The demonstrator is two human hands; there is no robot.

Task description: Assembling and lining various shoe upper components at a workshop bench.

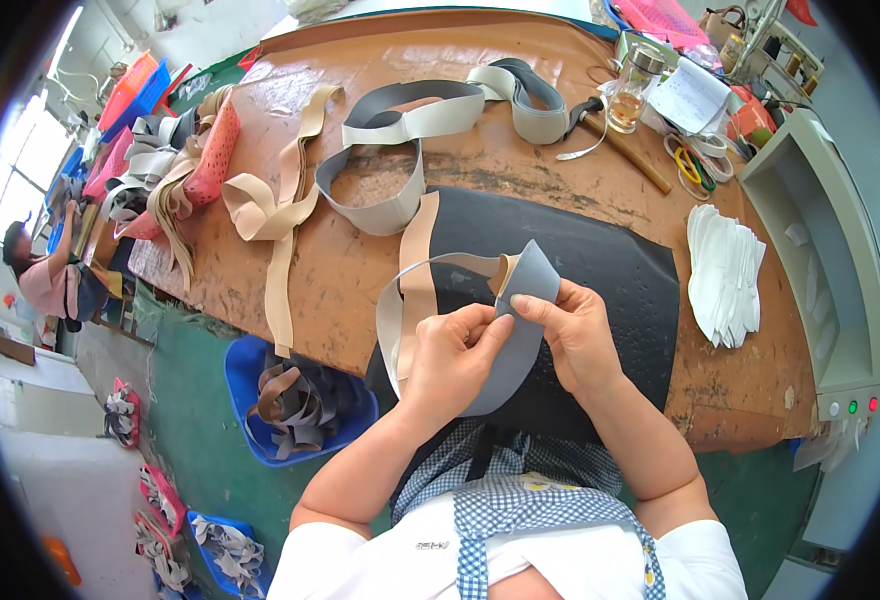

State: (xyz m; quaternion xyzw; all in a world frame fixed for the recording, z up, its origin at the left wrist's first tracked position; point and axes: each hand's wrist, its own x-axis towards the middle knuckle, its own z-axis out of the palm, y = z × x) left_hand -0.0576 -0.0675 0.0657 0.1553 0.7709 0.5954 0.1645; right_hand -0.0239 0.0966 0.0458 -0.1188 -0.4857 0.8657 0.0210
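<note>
Above a black mat [600, 240] at the near side of the table, both hands grip one grey strip [520, 372] with a pale beige underside. Its end stands up to a pointed corner between my hands, and the rest curls round in a loop on the left. My left hand [450, 362] pinches it between thumb and fingers. On the other side, my right hand [580, 340] has its thumb pressed on the grey face, fingers behind. A flat peach strip [418, 255] lies along the mat's left edge. Farther off, a long grey-and-cream strip [385, 212] lies in loops.
Peach strips [278, 265] and a pink basket [222, 160] of strips lie left. A wooden-handled tool [635, 160], glass jar [624, 108], scissors [688, 168], white pieces [725, 280] and a pale machine [850, 370] stand right. A blue basin [245, 430] is below; a person [48, 285] works far left.
</note>
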